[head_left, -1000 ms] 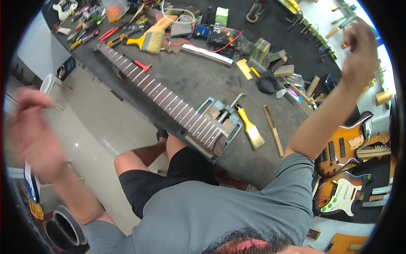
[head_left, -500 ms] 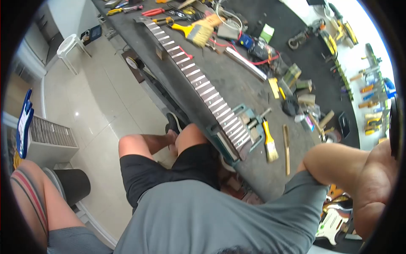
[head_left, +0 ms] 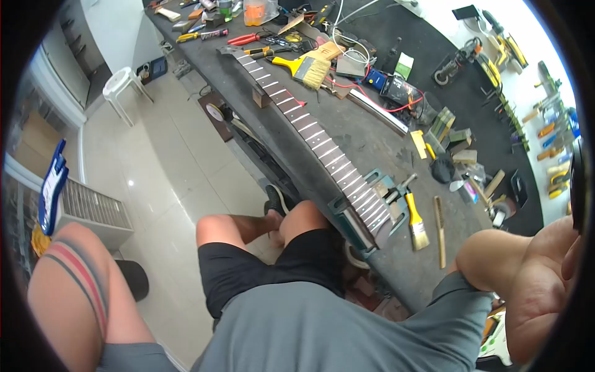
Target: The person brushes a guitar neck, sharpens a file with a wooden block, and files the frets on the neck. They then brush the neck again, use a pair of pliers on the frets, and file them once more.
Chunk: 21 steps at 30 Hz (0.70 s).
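Observation:
My right hand is raised close to the camera at the right edge; part of the palm and wrist shows, while its fingers are hidden. At the lower left a bent arm with a striped band is visible, but my left hand is out of view. A dark fretted guitar neck lies diagonally along the workbench edge, its near end at a green vise. Beside the vise lie a yellow-handled brush and a narrow wooden-handled tool. Neither hand is seen touching them.
Another wide yellow brush, a metal bar, cables and small tools crowd the dark workbench. Tools hang on the wall at right. A white stool, a black bin and a slatted cabinet stand at left.
The whole view has shifted, so the bench, neck and stool appear further right and lower. The arm at the lower left shows more fully. The neck still lies at the vise.

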{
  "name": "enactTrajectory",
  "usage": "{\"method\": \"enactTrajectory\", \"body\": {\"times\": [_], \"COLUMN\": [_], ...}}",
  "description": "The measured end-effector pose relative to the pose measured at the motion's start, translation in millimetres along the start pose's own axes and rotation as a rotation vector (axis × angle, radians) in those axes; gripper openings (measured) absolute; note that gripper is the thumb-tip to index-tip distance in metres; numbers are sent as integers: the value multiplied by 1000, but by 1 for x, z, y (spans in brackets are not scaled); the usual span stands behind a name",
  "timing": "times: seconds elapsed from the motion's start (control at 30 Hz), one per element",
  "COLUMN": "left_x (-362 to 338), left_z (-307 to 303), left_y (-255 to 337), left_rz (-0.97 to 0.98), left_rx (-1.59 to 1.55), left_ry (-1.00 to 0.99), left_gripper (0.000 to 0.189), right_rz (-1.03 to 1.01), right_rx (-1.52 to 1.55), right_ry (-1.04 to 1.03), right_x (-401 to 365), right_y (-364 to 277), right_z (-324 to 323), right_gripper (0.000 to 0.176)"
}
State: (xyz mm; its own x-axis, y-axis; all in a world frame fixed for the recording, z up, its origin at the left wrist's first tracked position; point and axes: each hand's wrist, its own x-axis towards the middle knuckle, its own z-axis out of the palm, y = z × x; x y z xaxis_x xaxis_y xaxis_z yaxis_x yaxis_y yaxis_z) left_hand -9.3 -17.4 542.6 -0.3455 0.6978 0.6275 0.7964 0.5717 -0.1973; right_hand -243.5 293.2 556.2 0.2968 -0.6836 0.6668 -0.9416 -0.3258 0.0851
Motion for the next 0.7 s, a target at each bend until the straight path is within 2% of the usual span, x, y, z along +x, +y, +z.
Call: {"method": "enactTrajectory", "body": {"times": [0.2, 0.47, 0.7], "left_x": [-7, 23, 15], "left_z": [7, -2, 16], "left_y": [3, 3, 7], "left_rz": [8, 6, 60], "left_rx": [1, -30, -47], "left_ry": [11, -5, 10], "left_gripper": [24, 26, 28], "right_rz": [-15, -57, -107], "right_rx": [-2, -33, -32], "right_ry": [-4, 28, -9], "right_x": [5, 15, 13], "right_y": [-10, -32, -41], "right_z": [-1, -34, -25], "right_gripper": [25, 27, 28]}}
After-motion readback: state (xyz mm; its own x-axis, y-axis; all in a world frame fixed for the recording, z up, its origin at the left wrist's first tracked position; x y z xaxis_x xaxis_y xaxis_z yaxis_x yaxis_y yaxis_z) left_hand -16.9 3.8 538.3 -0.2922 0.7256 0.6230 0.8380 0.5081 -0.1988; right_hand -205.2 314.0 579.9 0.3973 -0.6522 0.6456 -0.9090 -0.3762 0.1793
